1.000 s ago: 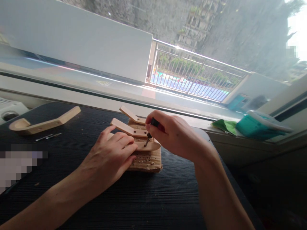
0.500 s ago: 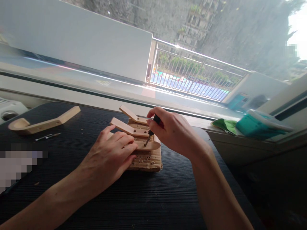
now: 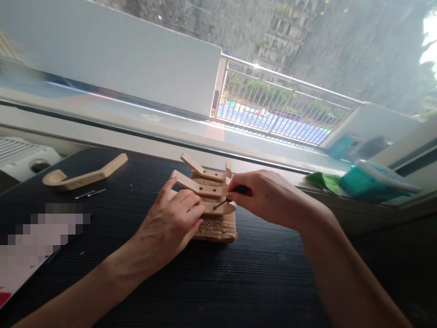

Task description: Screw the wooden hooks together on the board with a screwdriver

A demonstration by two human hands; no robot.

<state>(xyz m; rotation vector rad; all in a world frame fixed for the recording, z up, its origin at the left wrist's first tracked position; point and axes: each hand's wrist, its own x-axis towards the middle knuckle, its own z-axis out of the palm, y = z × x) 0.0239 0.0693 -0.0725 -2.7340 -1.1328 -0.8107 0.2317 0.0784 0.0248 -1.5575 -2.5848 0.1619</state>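
My right hand grips the black handle of a screwdriver, which slants down to the left. Its tip meets a hole in the nearest wooden hook. My left hand holds that hook down, fingers bent over its left part and hiding it. The hook lies on a block of corrugated cardboard dotted with small holes. Behind it on the cardboard are a second wooden hook and a third wooden hook, each showing two dark holes.
A loose wooden hook lies at the left of the black table, with thin metal bits before it. A white appliance stands beyond. Along the window sill are a green cloth and a teal container.
The screwdriver has tipped from fairly upright to a lower slant, its handle swinging right with my right hand. My left hand stays on the hook. The whole view has shifted slightly.
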